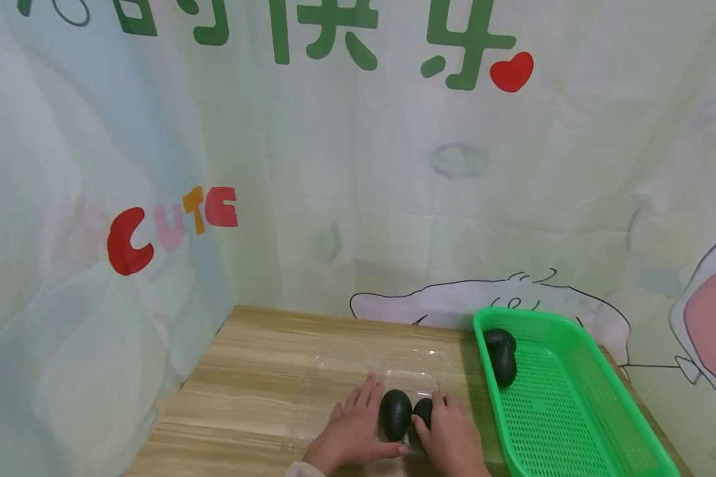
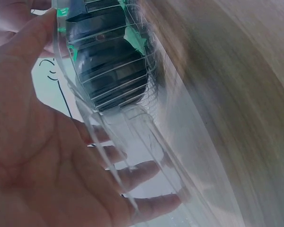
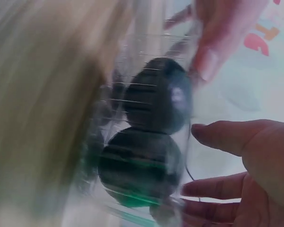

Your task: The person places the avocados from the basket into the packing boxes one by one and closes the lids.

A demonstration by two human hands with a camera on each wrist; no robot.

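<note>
While the right hand (image 1: 450, 434) is holding the right avocado (image 1: 422, 411) (at least, avocado is what I'm calling these black ovals), the grip is looking narrow, thumb on its left side and fingers on the far right side. How hard it's squeezing, I can't tell.

The left avocado (image 1: 396, 415) is sitting just beside it, with no finger visibly gripping it. The left hand (image 1: 358, 424) is lying to its left with fingers spread wide, thumb pointing right along the near side. It isn't holding any fruit, just touching the clear tray (image 1: 310, 384), and I'm guessing it's steadying that.

Both avocados are resting in the near right part of the tray, and both wrist views are showing them through ribbed plastic. Which exact slot each one is filling, I can't make out.

Farther right, the green basket (image 1: 557, 411) is holding two more, a far one (image 1: 500, 339) and a nearer one (image 1: 504, 366), touching along its left wall. The wood table (image 1: 215, 384) is carrying everything, and a printed curtain (image 1: 310, 165) is hanging behind.

My read: the person is settling the right avocado into place. The next move is probably calling for a gentle release, with the left hand bracing the light plastic.
</note>
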